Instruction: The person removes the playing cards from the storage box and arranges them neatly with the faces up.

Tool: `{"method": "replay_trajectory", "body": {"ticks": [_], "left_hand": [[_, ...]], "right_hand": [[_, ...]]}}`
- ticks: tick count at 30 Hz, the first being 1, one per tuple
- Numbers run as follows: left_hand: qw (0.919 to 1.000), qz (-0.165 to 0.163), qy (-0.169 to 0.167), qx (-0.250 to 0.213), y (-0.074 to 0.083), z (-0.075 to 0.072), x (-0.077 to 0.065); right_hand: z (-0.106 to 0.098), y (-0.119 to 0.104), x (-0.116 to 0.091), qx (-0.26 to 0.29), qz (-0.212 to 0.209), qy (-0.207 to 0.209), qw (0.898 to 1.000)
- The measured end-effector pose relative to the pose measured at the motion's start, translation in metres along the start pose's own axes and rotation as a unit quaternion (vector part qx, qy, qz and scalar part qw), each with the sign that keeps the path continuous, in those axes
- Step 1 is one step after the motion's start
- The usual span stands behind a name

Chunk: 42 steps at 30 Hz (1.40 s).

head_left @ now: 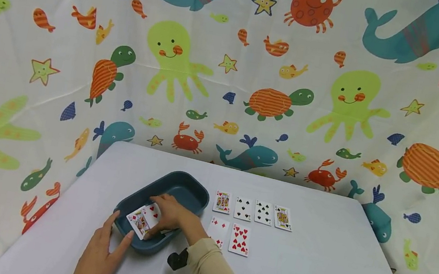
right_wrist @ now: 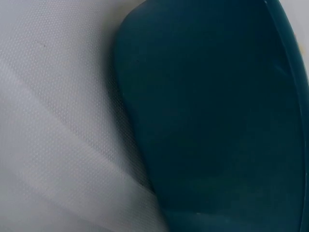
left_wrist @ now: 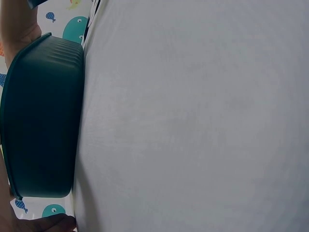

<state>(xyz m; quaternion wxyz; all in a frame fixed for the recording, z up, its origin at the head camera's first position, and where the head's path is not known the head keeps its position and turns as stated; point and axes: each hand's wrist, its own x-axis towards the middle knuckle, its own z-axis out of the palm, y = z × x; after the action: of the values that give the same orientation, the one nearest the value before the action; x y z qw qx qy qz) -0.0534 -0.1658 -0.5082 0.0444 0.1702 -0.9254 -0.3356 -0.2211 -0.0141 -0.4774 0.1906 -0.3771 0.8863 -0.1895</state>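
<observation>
Head view: the right hand (head_left: 166, 215) reaches into the dark teal basin (head_left: 191, 189), thumb and fingers bent to grip a heart card (head_left: 153, 213) at opposite ends beside a face card (head_left: 139, 221), while the left hand (head_left: 102, 248), thumb and fingers spread wide, touches the near-left rim; to the right, six playing cards (head_left: 263, 212) lie face up in rows of four and two on the white table (head_left: 311, 268). Left wrist view: the basin's outer wall stands beside pale cloth. Right wrist view: the wall fills the right side; finger state cannot be told.
</observation>
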Motion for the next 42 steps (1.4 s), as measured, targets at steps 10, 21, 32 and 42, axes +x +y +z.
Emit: {"method": "replay_trajectory", "body": {"ticks": [10, 21, 32, 42], "left_hand": [[1.0000, -0.008, -0.005, 0.002, 0.001, 0.001, 0.000], [0.9998, 0.013, 0.012, 0.001, 0.000, 0.003, -0.001], [0.9999, 0.000, -0.012, 0.004, 0.002, 0.000, 0.000], [1.0000, 0.006, 0.006, 0.002, 0.000, 0.000, 0.000]], "right_hand": [[0.002, -0.001, -0.001, -0.023, 0.005, 0.011, 1.000], [0.001, 0.004, -0.003, -0.018, -0.031, 0.067, 0.997], [-0.012, 0.003, -0.021, 0.064, -0.070, 0.107, 0.990], [-0.022, 0.015, -0.048, 0.135, -0.074, 0.150, 0.977]]}}
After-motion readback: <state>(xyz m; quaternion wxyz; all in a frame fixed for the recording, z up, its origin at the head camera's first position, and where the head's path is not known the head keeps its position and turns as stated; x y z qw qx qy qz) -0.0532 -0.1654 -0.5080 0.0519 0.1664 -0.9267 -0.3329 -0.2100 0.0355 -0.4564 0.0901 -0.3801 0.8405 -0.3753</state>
